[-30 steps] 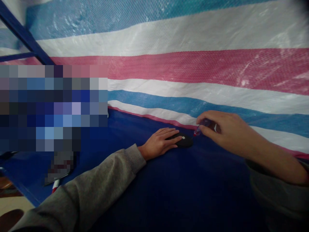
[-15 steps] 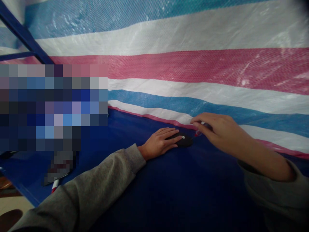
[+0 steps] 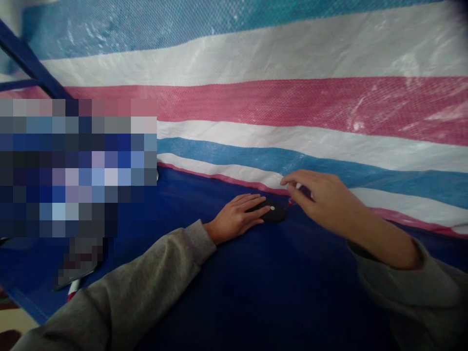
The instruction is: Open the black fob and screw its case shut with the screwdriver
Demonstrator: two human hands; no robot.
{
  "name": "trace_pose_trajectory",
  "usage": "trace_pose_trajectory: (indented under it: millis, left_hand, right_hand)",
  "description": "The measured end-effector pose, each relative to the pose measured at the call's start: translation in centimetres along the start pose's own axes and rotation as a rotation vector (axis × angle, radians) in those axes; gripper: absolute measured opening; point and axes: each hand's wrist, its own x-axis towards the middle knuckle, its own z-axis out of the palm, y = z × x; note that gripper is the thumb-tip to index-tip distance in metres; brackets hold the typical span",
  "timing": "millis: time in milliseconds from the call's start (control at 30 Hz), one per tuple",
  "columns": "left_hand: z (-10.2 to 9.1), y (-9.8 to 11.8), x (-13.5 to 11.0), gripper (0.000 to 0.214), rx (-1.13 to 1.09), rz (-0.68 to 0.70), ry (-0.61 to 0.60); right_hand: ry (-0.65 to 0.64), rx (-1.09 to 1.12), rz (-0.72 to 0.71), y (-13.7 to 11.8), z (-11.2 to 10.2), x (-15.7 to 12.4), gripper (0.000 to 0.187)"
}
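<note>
My left hand lies palm down, its fingers stretched out over a black, flat oval thing shaped like a computer mouse. A small white spot shows on that oval, and part of it is hidden under the fingers. Just to the right and a little above, my right hand is bent with thumb and forefinger closed around something small. A dark piece and a red bit of it peek out, pointing down toward the oval's far end. Its kind is too blurred and covered to tell.
A dark blue table surface lies under both hands. Behind it hangs a striped plastic sheet in blue, white and red. Pixelated blocks cover the left; below them lie a dark flat object and a red-and-white stick. A blue frame bar slants upper left.
Everything has shifted slightly left in the view. My left hand still rests on the black oval, and my right hand keeps nearly the same pose beside it.
</note>
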Motion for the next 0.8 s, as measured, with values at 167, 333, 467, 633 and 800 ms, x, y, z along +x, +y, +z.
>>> trace_pose_trajectory:
  millis: [167,333,467,633,800]
  left_hand:
    - [0.09,-0.09,-0.05,0.038,-0.005,-0.002,0.0]
    - [0.08,-0.1,-0.08,0.039,-0.024,-0.012,-0.015]
    - [0.07,-0.05,-0.13,0.042,-0.045,-0.009,-0.05]
    - [-0.03,0.04,-0.12,0.045,-0.063,-0.023,-0.081]
    - [-0.15,0.12,-0.03,0.043,-0.053,-0.004,-0.078]
  right_hand:
    - [0.014,-0.016,-0.034,0.04,0.02,-0.09,0.027]
    - [0.028,0.008,-0.025,-0.18,0.0,-0.08,0.025]
    - [0.019,-0.022,-0.033,-0.14,0.04,-0.1,0.025]
    - [0.047,-0.036,0.002,0.12,0.15,-0.09,0.028]
    - [0.035,-0.024,0.033,0.13,0.25,-0.07,0.025]
